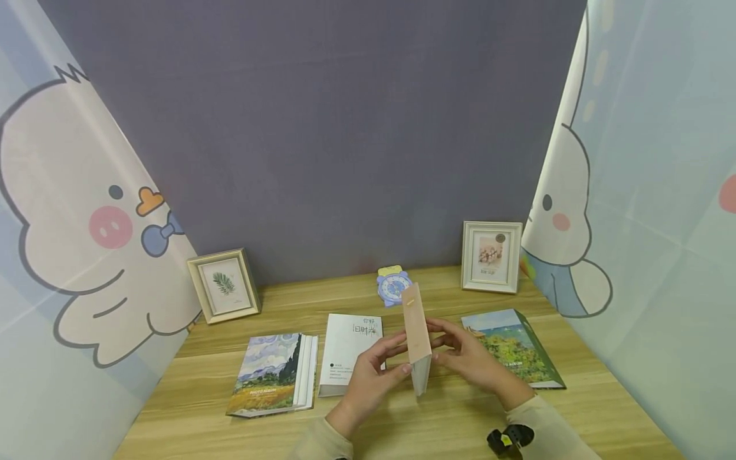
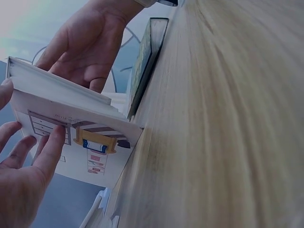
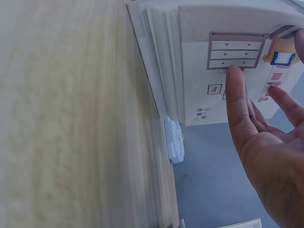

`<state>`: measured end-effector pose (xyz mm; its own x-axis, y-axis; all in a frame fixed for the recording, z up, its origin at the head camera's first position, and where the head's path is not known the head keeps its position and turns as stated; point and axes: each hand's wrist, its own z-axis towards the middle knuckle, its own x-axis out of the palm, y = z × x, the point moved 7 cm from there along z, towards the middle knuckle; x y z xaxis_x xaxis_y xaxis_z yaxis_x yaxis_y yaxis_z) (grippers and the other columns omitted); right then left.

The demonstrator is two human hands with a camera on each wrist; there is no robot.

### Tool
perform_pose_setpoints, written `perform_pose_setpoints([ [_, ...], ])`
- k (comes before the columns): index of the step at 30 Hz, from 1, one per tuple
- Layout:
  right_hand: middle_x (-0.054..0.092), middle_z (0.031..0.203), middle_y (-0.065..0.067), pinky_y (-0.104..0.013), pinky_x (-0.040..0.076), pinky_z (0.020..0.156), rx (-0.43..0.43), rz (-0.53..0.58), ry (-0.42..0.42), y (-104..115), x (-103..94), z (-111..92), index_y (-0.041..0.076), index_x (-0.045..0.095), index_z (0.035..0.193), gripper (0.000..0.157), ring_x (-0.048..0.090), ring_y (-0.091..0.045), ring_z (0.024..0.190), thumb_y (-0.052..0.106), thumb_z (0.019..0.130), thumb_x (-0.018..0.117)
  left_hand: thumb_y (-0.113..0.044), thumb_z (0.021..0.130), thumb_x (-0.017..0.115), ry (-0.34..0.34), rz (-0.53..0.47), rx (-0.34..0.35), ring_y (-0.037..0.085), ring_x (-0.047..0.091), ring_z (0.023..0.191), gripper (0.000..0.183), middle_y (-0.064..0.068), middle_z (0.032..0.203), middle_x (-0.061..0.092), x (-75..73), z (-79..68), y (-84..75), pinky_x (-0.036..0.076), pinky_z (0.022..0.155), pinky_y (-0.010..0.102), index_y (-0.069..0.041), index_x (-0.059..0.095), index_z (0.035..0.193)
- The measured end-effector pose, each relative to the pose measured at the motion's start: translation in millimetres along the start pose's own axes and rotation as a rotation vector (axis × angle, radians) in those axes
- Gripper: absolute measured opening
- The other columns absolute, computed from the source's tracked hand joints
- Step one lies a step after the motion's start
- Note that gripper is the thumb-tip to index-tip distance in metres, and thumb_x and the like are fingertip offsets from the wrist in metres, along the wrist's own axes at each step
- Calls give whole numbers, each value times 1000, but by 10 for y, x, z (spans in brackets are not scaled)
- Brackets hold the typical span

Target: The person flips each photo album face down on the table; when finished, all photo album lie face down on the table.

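A pink-spined album (image 1: 416, 326) stood upright between two hands over the wooden tabletop (image 1: 428, 425), spine uppermost; whether its lower edge bore on the wood I could not tell for certain. From my remote station I saw the left hand (image 1: 370, 377) set against one cover, its fingers (image 2: 50, 154) extended and parted, and the right hand (image 1: 468, 358) set likewise against the opposite cover – neither wrapped around the album, the hold apparently resting on opposed pressure.

A white book (image 1: 351, 351) lay partly behind the left hand, with a landscape-covered album (image 1: 269, 374) farther left; a green-edged album (image 1: 517, 345) lay partly behind the right hand. A blue clock (image 1: 393, 289) sat beyond.

I judged slipping the chief hazard: should one hand ease sooner than the other, the album would probably topple towards the weaker side, onto the white book or the green-edged album. Uneven pressure might also let the leaves (image 3: 164, 61) fan – their free edges were unclasped – whereupon a cover could swing down and crease a page.
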<state>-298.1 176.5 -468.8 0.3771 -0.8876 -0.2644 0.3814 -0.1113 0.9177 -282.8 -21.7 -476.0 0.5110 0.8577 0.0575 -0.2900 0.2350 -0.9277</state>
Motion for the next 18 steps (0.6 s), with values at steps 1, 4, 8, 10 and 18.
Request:
perform_pose_setpoints([
  [1, 43, 155, -26, -40, 61, 90, -3, 5, -1, 2, -5, 0, 8, 39, 161, 65, 62, -37, 119, 10, 103, 68, -1, 101, 68, 3, 0, 1, 36, 50, 139, 50, 13, 160, 45, 6, -1, -3, 55, 104, 43, -3, 55, 150],
  [4, 42, 155, -28, -49, 62, 89, -13, 34, 0, 10, -18, 1, 6, 39, 161, 63, 63, -35, 118, 9, 104, 66, -2, 101, 68, 13, -2, -3, 35, 49, 140, 48, 12, 161, 44, 19, -4, 1, 55, 104, 42, -2, 56, 148],
  [8, 40, 155, -30, -57, 60, 88, -23, 77, 1, 31, -29, 1, 3, 38, 160, 61, 65, -32, 118, 9, 106, 63, -2, 101, 69, 24, 7, -1, 33, 50, 141, 47, 10, 161, 45, 21, 0, 25, 54, 106, 45, -3, 57, 147],
  [10, 40, 155, -31, -58, 60, 88, -28, 90, 0, 45, -36, 0, 2, 38, 160, 60, 66, -29, 117, 11, 106, 63, -4, 101, 69, 30, 19, -3, 32, 50, 141, 48, 10, 161, 45, 17, 5, 44, 52, 108, 48, -4, 58, 147],
  [18, 39, 155, -33, -58, 61, 85, -41, 123, -4, 34, -66, 2, 1, 39, 159, 56, 69, -26, 114, 12, 109, 59, -9, 101, 72, 48, 69, -44, 35, 50, 141, 51, 9, 161, 47, 0, 22, 97, 44, 113, 58, -6, 56, 149],
])
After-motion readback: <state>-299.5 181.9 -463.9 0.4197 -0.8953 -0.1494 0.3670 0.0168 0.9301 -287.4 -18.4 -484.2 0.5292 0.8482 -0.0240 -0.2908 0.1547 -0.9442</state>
